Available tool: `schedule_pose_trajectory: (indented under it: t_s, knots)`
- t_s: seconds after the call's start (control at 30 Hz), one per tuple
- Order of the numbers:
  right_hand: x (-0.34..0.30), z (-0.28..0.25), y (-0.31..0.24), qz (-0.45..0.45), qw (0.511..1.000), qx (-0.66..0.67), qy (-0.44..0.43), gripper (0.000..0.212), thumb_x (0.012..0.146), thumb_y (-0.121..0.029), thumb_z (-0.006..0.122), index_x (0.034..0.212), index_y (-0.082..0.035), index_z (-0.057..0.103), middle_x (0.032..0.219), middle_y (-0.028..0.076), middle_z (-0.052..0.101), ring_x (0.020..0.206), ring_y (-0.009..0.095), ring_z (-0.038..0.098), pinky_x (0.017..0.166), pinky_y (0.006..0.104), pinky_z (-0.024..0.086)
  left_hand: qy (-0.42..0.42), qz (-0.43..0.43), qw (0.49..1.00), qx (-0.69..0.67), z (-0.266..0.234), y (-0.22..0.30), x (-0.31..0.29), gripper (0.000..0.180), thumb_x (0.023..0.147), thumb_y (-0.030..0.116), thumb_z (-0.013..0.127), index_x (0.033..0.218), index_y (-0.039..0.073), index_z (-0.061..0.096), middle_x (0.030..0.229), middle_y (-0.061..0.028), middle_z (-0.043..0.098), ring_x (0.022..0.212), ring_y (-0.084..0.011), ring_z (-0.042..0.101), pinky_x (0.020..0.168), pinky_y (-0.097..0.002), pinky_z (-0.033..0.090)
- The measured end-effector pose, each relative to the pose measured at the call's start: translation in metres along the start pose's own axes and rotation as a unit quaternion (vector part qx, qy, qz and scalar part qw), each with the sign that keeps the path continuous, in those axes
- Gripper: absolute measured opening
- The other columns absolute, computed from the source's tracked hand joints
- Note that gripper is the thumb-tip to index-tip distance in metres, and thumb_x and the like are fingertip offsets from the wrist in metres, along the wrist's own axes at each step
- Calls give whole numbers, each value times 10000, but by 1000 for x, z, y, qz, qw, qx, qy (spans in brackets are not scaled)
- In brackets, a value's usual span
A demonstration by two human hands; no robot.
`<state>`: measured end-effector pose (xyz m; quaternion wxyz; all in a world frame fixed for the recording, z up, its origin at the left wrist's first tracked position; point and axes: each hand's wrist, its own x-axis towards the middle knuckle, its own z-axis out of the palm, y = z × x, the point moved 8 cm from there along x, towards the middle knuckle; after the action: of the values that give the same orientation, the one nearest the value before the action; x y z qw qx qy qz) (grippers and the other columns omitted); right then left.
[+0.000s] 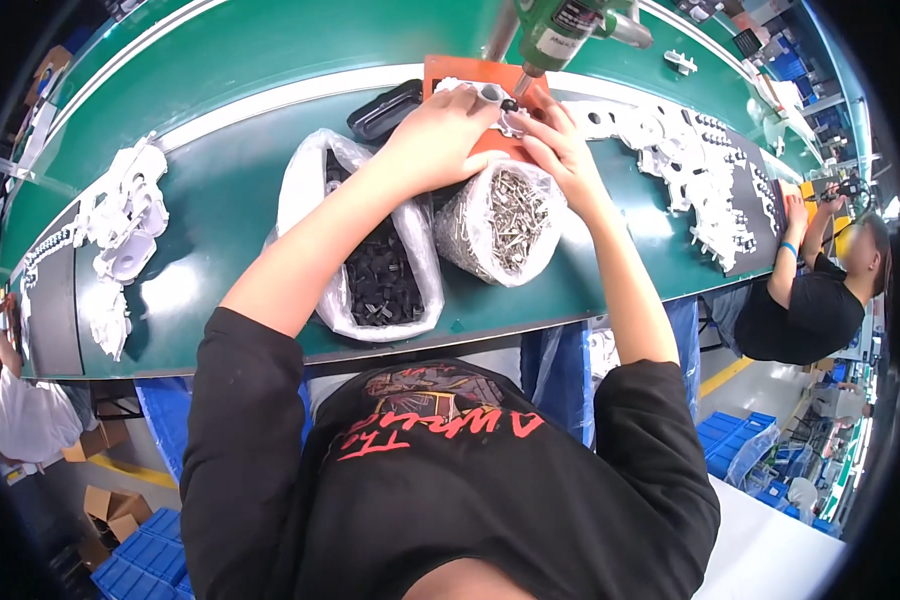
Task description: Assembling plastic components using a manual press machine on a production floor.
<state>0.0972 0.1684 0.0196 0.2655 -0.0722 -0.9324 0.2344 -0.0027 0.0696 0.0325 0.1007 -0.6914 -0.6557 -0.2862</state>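
Note:
A white plastic part (487, 92) with a round opening and a small black piece on it sits on the orange fixture (440, 70). My left hand (445, 135) holds the part's left side, its fingers curled over the top. My right hand (562, 150) grips the right side, fingertips close to the black piece. The narrow tip of a green powered driver (560, 35) comes down between my hands, right beside the part. Under my wrists stand a clear bag of metal screws (515, 220) and a larger clear bag of small black pieces (380, 275).
White plastic parts (125, 225) lie in a pile at the left; more white parts (680, 165) spread over the right side. A black tray (385, 110) lies by my left forearm. A co-worker (810, 290) is at the right. Blue crates (735, 440) stand below the bench.

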Motion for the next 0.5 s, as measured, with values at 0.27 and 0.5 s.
schedule_pose_trajectory:
  t_s: [0.27, 0.5]
  knots:
    - [110, -145, 95, 88, 871, 400, 271, 393, 919, -309, 468, 1175, -23, 554, 1188, 120, 574, 1060, 197, 528, 867, 318, 418, 38, -18, 999, -30, -13, -2, -7, 359, 719, 361, 696, 933, 78, 639, 992, -194, 545, 962, -355, 544, 843, -431, 452]
    - [288, -219, 189, 19, 841, 541, 21, 462, 911, -526, 403, 1058, -113, 548, 892, 47, 620, 752, 192, 566, 677, 274, 455, 42, -5, 998, -52, -10, 8, 5, 357, 706, 354, 704, 912, 67, 647, 984, -197, 557, 979, -349, 537, 878, -429, 431]
